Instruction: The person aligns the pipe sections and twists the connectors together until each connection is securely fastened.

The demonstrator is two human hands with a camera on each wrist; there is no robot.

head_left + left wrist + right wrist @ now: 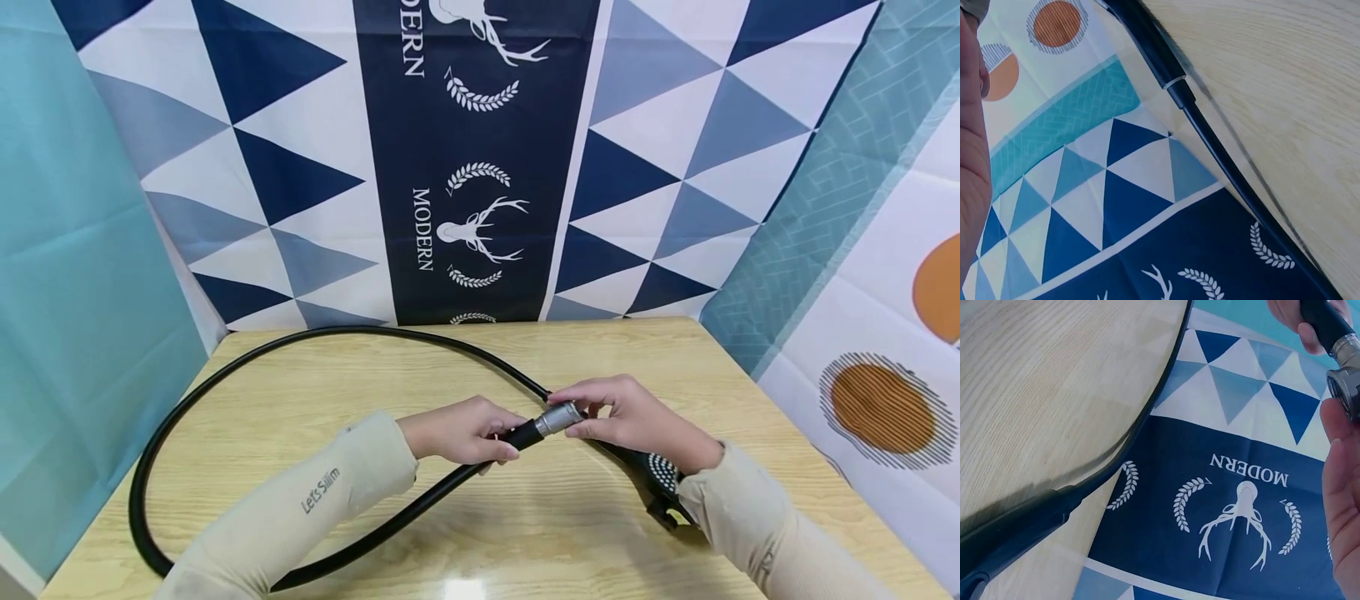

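A long black shower hose (352, 330) loops across the table, with a silver metal connector (558, 417) at its free end. My left hand (467, 429) grips the hose just behind this connector. The thumb and fingers of my right hand (626, 421) pinch the connector itself, whose open round mouth shows in the right wrist view (1342, 390). Beneath the right forearm lies a black hand shower (662, 473) with pale nozzle dots, partly hidden by the sleeve. Its handle (1154, 47) joins the hose's other end in the left wrist view.
The pale wooden table (345, 392) ends at a patterned cloth (480, 167) hanging behind it. A teal cloth (97, 275) closes the left side, and a white cloth with orange circles (885, 408) the right. The hose loop reaches the table's left part.
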